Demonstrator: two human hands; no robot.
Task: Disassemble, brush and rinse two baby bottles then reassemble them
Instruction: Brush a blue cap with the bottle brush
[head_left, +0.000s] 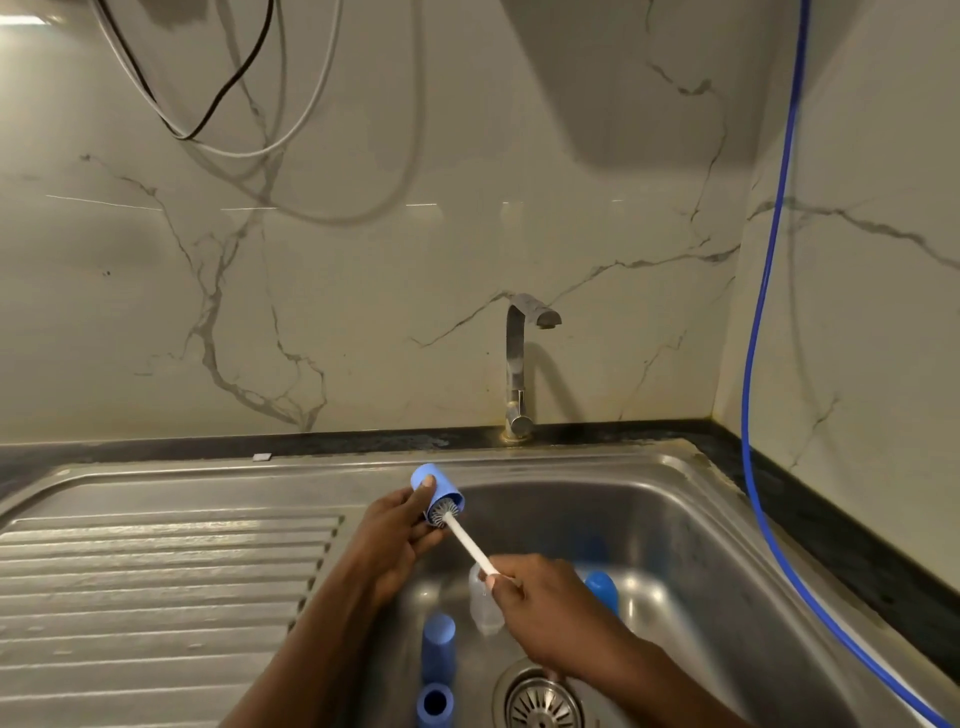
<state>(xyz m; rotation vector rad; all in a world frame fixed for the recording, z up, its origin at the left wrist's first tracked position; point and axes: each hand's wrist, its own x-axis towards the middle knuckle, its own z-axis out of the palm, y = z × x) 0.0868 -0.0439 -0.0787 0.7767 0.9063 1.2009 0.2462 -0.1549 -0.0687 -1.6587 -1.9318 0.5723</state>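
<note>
Left hand (395, 530) holds a blue cap (434, 488) over the left edge of the sink (675, 519). Its grip is closed round the cap, thumb along the side, fingers underneath. The open end is turned toward the right hand (540, 603) so the brush (470, 543) can go straight in.

Right hand pinches the white handle near its far end, a narrow fingertip grip. That prob gives room to twist & pump w/o knuckles hitting the cap. The bristle head sits in the cap's mouth, part in, part out. Work is done above the basin, so drips should fall in and not on the draining board (156, 571) at left.

Other parts lie on the basin bottom:
- a clear bottle (480, 610) just under the right hand
- a blue piece (602, 587) behind that hand
- a blue tube-shaped part (438, 644) near the front
- a blue ring-like part (434, 701) just beside the tube-shaped one, near the drain strainer (543, 704)

Can't tell if those blue ones are caps, collars or bits of the 2nd bottle, as the view's soft and cut off at the bottom. The tap (517, 364) stands at the back, no water visibly running.

Judgement: disassembly looks done & this is the brushing stage, approx early-to-mid task. Rinse and reassembly are not yet done. With such a light pinch on the handle, a hard push could slip the brush or flick water.
</note>
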